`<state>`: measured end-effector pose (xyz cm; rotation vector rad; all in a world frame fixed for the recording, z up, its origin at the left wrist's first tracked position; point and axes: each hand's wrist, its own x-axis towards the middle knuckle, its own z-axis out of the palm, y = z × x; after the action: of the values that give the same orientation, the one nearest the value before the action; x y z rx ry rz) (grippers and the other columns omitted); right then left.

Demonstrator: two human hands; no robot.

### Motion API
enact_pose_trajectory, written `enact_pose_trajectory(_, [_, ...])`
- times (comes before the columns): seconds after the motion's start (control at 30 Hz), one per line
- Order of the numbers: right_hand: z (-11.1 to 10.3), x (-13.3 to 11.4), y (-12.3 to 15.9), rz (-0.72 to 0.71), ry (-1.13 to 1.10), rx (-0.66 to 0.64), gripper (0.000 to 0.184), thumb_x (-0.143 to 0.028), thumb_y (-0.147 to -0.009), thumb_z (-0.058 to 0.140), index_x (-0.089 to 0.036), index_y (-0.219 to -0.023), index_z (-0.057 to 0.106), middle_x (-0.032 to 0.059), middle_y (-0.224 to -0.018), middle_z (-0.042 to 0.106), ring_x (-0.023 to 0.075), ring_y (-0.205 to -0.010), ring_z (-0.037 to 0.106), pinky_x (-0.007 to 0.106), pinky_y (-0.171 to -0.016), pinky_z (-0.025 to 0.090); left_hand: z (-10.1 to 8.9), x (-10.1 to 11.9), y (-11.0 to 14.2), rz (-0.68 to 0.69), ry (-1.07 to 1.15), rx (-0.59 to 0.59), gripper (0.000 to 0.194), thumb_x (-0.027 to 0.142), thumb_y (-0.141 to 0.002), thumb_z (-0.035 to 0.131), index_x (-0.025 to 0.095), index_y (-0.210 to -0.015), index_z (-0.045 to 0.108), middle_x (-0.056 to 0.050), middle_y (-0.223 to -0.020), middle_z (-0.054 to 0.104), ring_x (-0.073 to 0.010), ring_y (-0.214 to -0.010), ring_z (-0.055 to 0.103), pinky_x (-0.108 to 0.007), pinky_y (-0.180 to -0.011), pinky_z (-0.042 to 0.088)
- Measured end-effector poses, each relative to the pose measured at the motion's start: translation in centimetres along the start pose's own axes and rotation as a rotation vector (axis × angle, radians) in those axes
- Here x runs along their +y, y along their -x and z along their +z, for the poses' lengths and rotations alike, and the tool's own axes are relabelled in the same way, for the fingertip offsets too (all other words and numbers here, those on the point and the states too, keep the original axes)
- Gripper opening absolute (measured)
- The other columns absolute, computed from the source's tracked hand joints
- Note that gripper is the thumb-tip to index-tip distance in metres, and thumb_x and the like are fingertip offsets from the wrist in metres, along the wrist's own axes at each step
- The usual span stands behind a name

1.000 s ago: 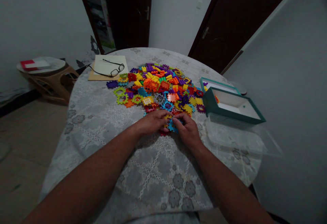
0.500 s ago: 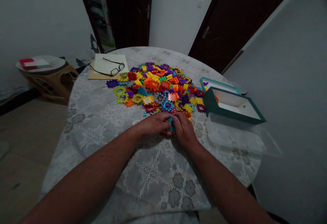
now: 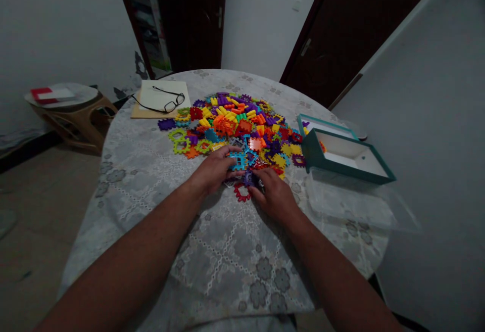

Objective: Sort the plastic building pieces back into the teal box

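Note:
My left hand (image 3: 214, 169) grips a light blue building tile (image 3: 238, 161) with toothed edges and a window-like grid, held at the near edge of a colourful heap of interlocking plastic pieces (image 3: 223, 125). My right hand (image 3: 275, 194) has its thumb and fingers on either side of a dark purple toothed piece (image 3: 248, 178), closed on it low over the tabletop. Just in front of that piece, a red toothed ring (image 3: 242, 193) lies on the cloth. A pale piece under my left fingers is mostly hidden.
The round table has a grey patterned cloth (image 3: 223, 266). Right of the heap stand a teal-edged open box (image 3: 352, 160) and its lid (image 3: 329, 125), with a clear plastic tray (image 3: 341, 195) nearer me. Glasses (image 3: 170, 105) rest on papers (image 3: 151, 92) at the back left.
My hands were together around a blue piece. Now they are apart: the left has moved left and forward with the blue tile, the right is at the purple piece, and the red ring shows.

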<state>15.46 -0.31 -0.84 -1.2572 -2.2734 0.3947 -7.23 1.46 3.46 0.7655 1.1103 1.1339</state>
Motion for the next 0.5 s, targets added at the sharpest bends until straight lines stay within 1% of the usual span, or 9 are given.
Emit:
enact_pose_trajectory(0.07, [0.2, -0.3, -0.1, -0.003, 0.027, -0.02, 0.041, -0.033, -0.1, 0.073, -0.026, -0.14, 0.072, 0.0152, -0.136, 0.072, 0.0331, -0.118, 0.07, 0.048, -0.098, 0.06, 0.1, -0.3, 0.0, -0.011, -0.011, -0.013, 0.035, 0.006, -0.092, 0.064, 0.023, -0.122, 0.068, -0.011, -0.124, 0.072, -0.0201, -0.099, 0.074, -0.039, -0.089, 0.069])
enact_pose_trajectory(0.13, [0.1, -0.1, -0.2, -0.007, 0.018, 0.01, 0.039, -0.033, -0.101, 0.072, -0.024, -0.139, 0.073, 0.016, -0.132, 0.073, 0.0333, -0.118, 0.07, 0.048, -0.1, 0.06, 0.0, -0.5, 0.0, -0.013, -0.01, -0.018, 0.034, 0.007, -0.093, 0.064, 0.022, -0.123, 0.068, -0.011, -0.121, 0.072, -0.0202, -0.099, 0.073, -0.039, -0.09, 0.069])
enact_pose_trajectory(0.23, [-0.9, 0.5, -0.4, -0.011, -0.052, 0.142, 0.039, -0.033, -0.101, 0.072, -0.022, -0.139, 0.071, 0.0172, -0.13, 0.075, 0.0328, -0.119, 0.071, 0.049, -0.102, 0.06, -0.1, -0.6, 0.0, -0.009, 0.009, -0.03, 0.027, 0.013, -0.097, 0.068, 0.021, -0.122, 0.07, -0.011, -0.118, 0.072, -0.0215, -0.1, 0.073, -0.04, -0.09, 0.069])
enact_pose_trajectory(0.3, [-1.6, 0.9, -0.5, -0.014, -0.092, 0.234, 0.037, -0.033, -0.101, 0.072, -0.022, -0.137, 0.071, 0.0174, -0.13, 0.075, 0.0312, -0.114, 0.073, 0.047, -0.098, 0.063, -0.1, -0.5, 0.1, -0.003, 0.016, -0.042, 0.024, 0.018, -0.097, 0.072, 0.021, -0.121, 0.071, -0.012, -0.117, 0.072, -0.0233, -0.102, 0.073, -0.042, -0.09, 0.069])
enact_pose_trajectory(0.37, [-2.1, 1.0, -0.5, -0.037, -0.107, 0.282, 0.037, -0.032, -0.102, 0.072, -0.022, -0.138, 0.07, 0.0169, -0.13, 0.075, 0.0292, -0.107, 0.074, 0.046, -0.091, 0.065, 0.0, -0.5, 0.3, 0.0, 0.015, -0.087, 0.024, 0.021, -0.096, 0.076, 0.021, -0.12, 0.072, -0.014, -0.12, 0.073, -0.0252, -0.105, 0.073, -0.042, -0.091, 0.068])
enact_pose_trajectory(0.43, [-2.0, 0.8, -0.5, -0.102, -0.113, 0.271, 0.041, -0.03, -0.102, 0.072, -0.023, -0.142, 0.067, 0.0164, -0.133, 0.074, 0.029, -0.111, 0.074, 0.046, -0.091, 0.066, 0.1, -0.5, 0.6, -0.003, 0.007, -0.162, 0.028, 0.022, -0.094, 0.08, 0.02, -0.121, 0.074, -0.016, -0.126, 0.074, -0.0268, -0.111, 0.074, -0.042, -0.093, 0.067])
enact_pose_trajectory(0.5, [-1.5, 0.4, -0.4, -0.174, -0.12, 0.232, 0.046, -0.028, -0.103, 0.071, -0.025, -0.148, 0.063, 0.0156, -0.139, 0.073, 0.03, -0.122, 0.073, 0.048, -0.099, 0.066, 0.3, -0.8, 0.9, -0.017, -0.009, -0.234, 0.032, 0.021, -0.092, 0.081, 0.02, -0.123, 0.075, -0.017, -0.131, 0.075, -0.0274, -0.113, 0.075, -0.042, -0.095, 0.066])
